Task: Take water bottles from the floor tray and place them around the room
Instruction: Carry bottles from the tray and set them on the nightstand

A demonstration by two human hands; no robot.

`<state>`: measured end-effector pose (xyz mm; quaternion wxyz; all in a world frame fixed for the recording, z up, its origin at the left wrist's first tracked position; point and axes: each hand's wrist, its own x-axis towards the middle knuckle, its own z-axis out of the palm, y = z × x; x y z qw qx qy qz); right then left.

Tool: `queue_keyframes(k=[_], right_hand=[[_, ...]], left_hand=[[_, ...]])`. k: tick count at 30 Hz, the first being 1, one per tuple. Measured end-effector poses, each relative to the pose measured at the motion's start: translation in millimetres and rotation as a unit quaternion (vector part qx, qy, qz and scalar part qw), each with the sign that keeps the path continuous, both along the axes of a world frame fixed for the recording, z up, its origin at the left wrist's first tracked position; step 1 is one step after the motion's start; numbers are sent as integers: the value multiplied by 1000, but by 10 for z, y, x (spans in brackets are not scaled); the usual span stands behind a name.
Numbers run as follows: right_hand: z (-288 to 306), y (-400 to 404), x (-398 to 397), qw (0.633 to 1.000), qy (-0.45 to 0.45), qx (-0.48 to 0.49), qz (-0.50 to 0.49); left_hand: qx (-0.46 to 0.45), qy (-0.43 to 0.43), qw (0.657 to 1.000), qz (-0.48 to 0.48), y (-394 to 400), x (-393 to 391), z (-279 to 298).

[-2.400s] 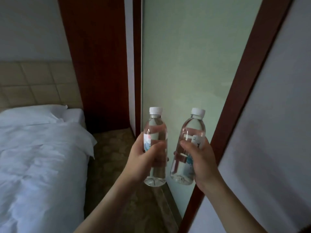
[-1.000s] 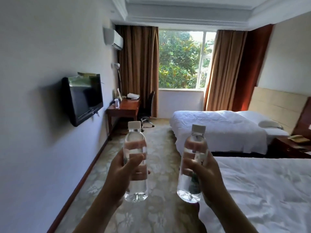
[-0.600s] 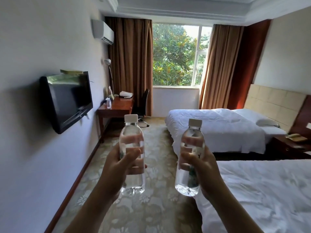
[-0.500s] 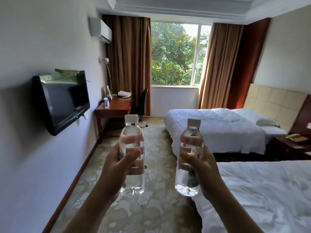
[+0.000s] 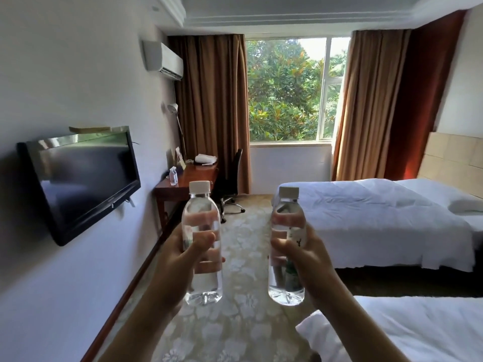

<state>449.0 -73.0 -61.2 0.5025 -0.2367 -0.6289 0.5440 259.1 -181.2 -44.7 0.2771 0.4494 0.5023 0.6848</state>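
I hold two clear water bottles with white caps upright in front of me, above the patterned carpet. My left hand [image 5: 180, 259] is wrapped around the left bottle [image 5: 201, 218] at its middle. My right hand [image 5: 305, 257] grips the right bottle [image 5: 287, 212], whose label shows under my fingers. A third small water bottle [image 5: 173, 176] stands on the wooden desk [image 5: 193, 176] far ahead on the left. The floor tray is not in view.
A black TV [image 5: 81, 178] hangs on the left wall. A dark office chair [image 5: 232, 184] sits at the desk, below the window [image 5: 292, 90]. Two white beds lie on the right: a far bed [image 5: 379, 218] and a near bed [image 5: 418, 333]. Carpeted aisle [image 5: 243, 322] runs between wall and beds.
The view swung from a wall and door frame to the whole room, then moved forward along the aisle; the TV and desk came closer. Both hands kept their bottles upright.
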Motion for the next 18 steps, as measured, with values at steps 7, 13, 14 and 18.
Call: queue_keyframes(k=[7,13,14,18], right_hand=[[-41,1139,-492,999,12,-31,17],[-222,2214,-1192,999,-7,-35,3],[-237,2408,-1350,999,-8,-34,-5],[-187,3200,-1974,999,-14,-34,-25]], left_hand=[[-15,-10,1000,24,1088,-462,-124],[-11,-24,1000,13,2213,-1228,-303],[-8,-27,1000,11,2433,-1390,-324],[-3,-43,999,-6,3333,-1990,-309]])
